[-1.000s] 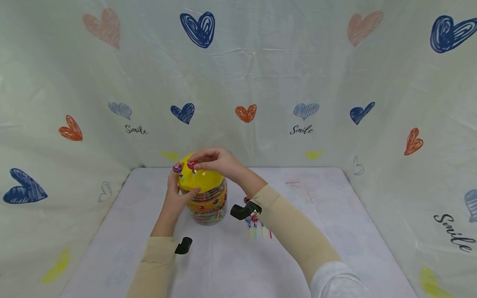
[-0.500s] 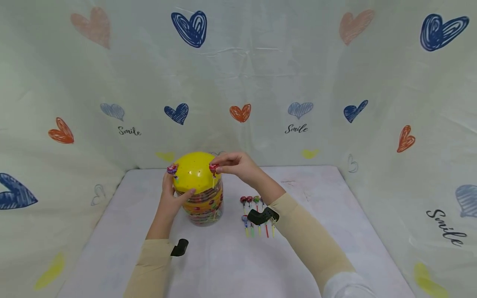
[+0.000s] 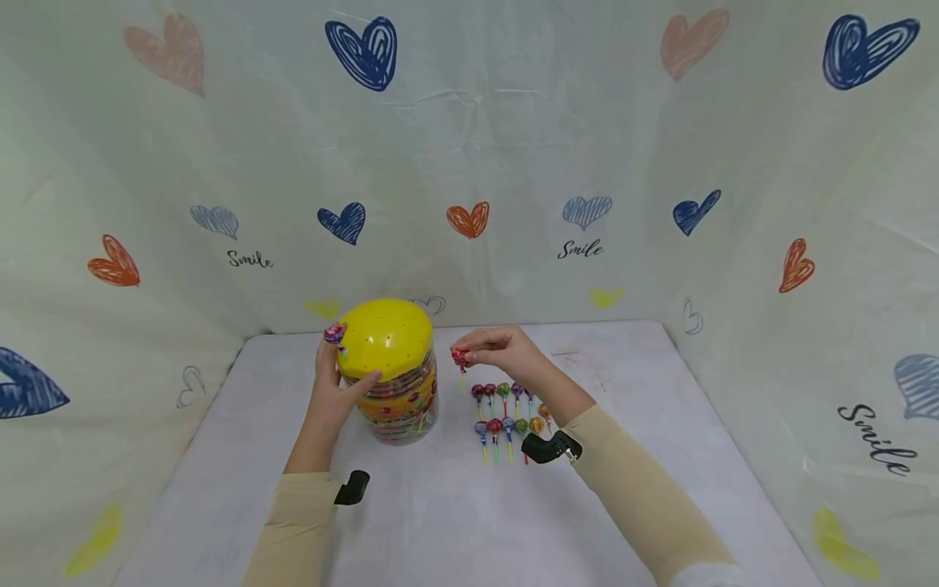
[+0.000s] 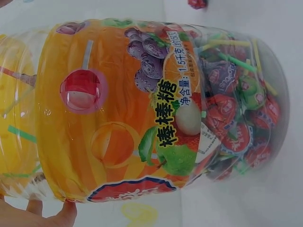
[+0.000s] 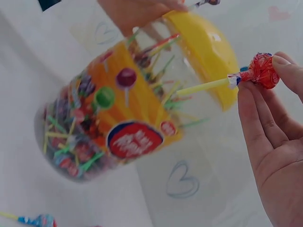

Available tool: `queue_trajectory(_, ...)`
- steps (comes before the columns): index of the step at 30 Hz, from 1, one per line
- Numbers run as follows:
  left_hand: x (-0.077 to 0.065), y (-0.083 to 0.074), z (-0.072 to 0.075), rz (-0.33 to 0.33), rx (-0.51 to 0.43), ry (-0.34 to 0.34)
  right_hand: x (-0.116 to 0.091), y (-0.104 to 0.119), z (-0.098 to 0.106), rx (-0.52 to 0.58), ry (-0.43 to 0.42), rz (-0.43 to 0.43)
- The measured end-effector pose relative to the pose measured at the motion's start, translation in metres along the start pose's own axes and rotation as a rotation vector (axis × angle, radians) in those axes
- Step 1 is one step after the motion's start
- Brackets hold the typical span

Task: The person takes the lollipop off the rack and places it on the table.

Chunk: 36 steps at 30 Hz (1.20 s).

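Observation:
A clear candy jar (image 3: pixel 396 399) with an orange label and a yellow domed lid (image 3: pixel 386 334) stands on the table, lollipops showing inside in the left wrist view. My left hand (image 3: pixel 339 398) grips it from the left, thumb at the front just under the lid. A purple-and-red lollipop (image 3: pixel 335 333) sticks out at the lid's left side, by the left fingers. Right of the jar, my right hand (image 3: pixel 501 352) pinches a red-wrapped lollipop (image 5: pixel 263 72) by its candy head. Its yellow stick points toward the jar in the right wrist view.
Two rows of lollipops (image 3: pixel 495 425) lie on the table (image 3: pixel 440 522) right of the jar, partly behind the right wrist's black camera (image 3: pixel 552 447). A cloth (image 3: pixel 513 147) printed with hearts hangs behind and at both sides.
My right hand has moved right and down, away from the lid, carrying the red lollipop. The rows of lollipops have come more into sight. My left hand stays on the jar.

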<state>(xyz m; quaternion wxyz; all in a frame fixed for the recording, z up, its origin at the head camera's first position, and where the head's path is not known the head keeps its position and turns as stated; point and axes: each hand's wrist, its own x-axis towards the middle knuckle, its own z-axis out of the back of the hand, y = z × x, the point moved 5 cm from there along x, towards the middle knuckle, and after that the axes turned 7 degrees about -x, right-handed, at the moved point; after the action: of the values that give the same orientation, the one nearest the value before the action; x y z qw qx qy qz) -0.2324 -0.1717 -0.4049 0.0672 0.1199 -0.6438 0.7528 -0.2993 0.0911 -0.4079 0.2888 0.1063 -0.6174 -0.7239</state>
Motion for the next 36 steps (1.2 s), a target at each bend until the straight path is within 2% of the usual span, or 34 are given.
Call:
queue_trajectory(5,0.008,0.027,0.004,0.007,0.030,-0.022,-0.016,-0.017,0.013,-0.033,-0.026,-0.047)
queue_trajectory(6,0.008,0.028,0.004,0.007,0.033,-0.024,-0.019,-0.020,0.015,-0.039,-0.032,-0.059)
queue_trajectory(13,0.007,0.027,0.004,-0.020,0.027,-0.025,-0.039,-0.037,0.031,-0.078,-0.067,-0.126)
queue_trajectory(17,0.008,0.028,0.004,0.002,0.031,-0.019,-0.052,-0.049,0.043,-0.123,-0.089,-0.160)
queue_trajectory(23,0.009,0.028,0.005,-0.006,0.017,-0.025,-0.069,-0.075,0.061,-0.175,-0.116,-0.189)
queue_trajectory(30,0.008,0.030,0.005,0.003,0.009,-0.027,-0.089,-0.105,0.078,-0.171,-0.172,-0.292)
queue_trajectory(36,0.010,0.031,0.005,-0.006,-0.002,-0.033,-0.105,-0.122,0.089,-0.181,-0.201,-0.351)
